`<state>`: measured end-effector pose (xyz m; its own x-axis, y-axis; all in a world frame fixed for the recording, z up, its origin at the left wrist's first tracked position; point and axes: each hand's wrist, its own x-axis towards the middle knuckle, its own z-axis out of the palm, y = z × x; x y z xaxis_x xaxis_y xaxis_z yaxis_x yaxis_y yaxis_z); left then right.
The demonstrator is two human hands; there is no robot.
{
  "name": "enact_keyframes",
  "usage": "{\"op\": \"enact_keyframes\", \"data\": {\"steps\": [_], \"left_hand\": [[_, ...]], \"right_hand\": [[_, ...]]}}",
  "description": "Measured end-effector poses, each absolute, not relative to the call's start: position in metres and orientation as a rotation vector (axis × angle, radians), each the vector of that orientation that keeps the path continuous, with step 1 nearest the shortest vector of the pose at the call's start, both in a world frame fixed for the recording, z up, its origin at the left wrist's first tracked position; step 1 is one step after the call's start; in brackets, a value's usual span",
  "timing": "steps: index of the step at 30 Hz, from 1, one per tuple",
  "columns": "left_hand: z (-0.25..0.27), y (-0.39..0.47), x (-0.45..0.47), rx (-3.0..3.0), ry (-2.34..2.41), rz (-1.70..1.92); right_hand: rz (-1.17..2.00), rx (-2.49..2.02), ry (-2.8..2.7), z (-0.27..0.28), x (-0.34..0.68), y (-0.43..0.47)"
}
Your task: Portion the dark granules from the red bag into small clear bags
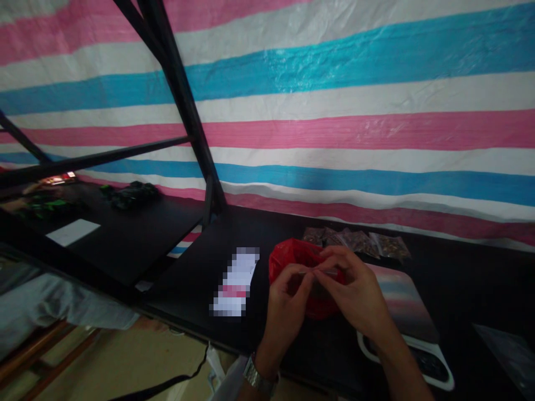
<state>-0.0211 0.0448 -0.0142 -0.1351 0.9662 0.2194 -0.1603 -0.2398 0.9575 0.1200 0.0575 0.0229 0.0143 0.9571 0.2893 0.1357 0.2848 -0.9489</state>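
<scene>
My left hand [288,301] and my right hand [357,287] meet with their fingertips pinched along the thin, pale edge of what looks like a small clear plastic bag [330,272]. Most of that bag is hidden by the fingers. Directly beneath both hands sits an open red plastic bag [284,256], its contents too dark to make out. To the right of it lies a flat scale [407,298] with a shiny metal plate and white rim; my right forearm passes over its near edge. Behind stand several small clear bags [390,245] filled with brownish bits.
A blurred-out paper [236,281] lies left of the red bag. Clear plastic bags [507,351] rest at the right. A black metal frame [184,100] rises at the left. Beyond it, another table [142,239] holds dark green items [134,195] near a person's hand.
</scene>
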Motion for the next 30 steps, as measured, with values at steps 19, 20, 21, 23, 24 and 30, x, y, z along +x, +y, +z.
{"op": "enact_keyframes", "data": {"steps": [19, 20, 21, 23, 24, 30], "left_hand": [[-0.020, 0.034, -0.043, 1.636, 1.229, 1.750], [-0.021, 0.033, -0.045, 1.672, 1.252, 1.783], [-0.021, 0.033, -0.047, 1.704, 1.276, 1.816], [-0.019, 0.032, -0.047, 1.786, 1.328, 1.863], [-0.019, 0.032, -0.047, 1.829, 1.372, 1.883], [-0.029, 0.039, -0.037, 1.831, 1.920, 1.653]], "right_hand": [[0.252, -1.161, -0.530, 0.057, 0.204, 0.086], [0.190, -1.132, -0.476, 0.057, 0.212, 0.089], [0.127, -1.124, -0.451, 0.056, 0.219, 0.092], [0.062, -1.176, -0.500, 0.052, 0.226, 0.098], [0.073, -1.247, -0.587, 0.050, 0.227, 0.100], [0.293, -1.569, -1.224, 0.038, 0.200, 0.093]]}}
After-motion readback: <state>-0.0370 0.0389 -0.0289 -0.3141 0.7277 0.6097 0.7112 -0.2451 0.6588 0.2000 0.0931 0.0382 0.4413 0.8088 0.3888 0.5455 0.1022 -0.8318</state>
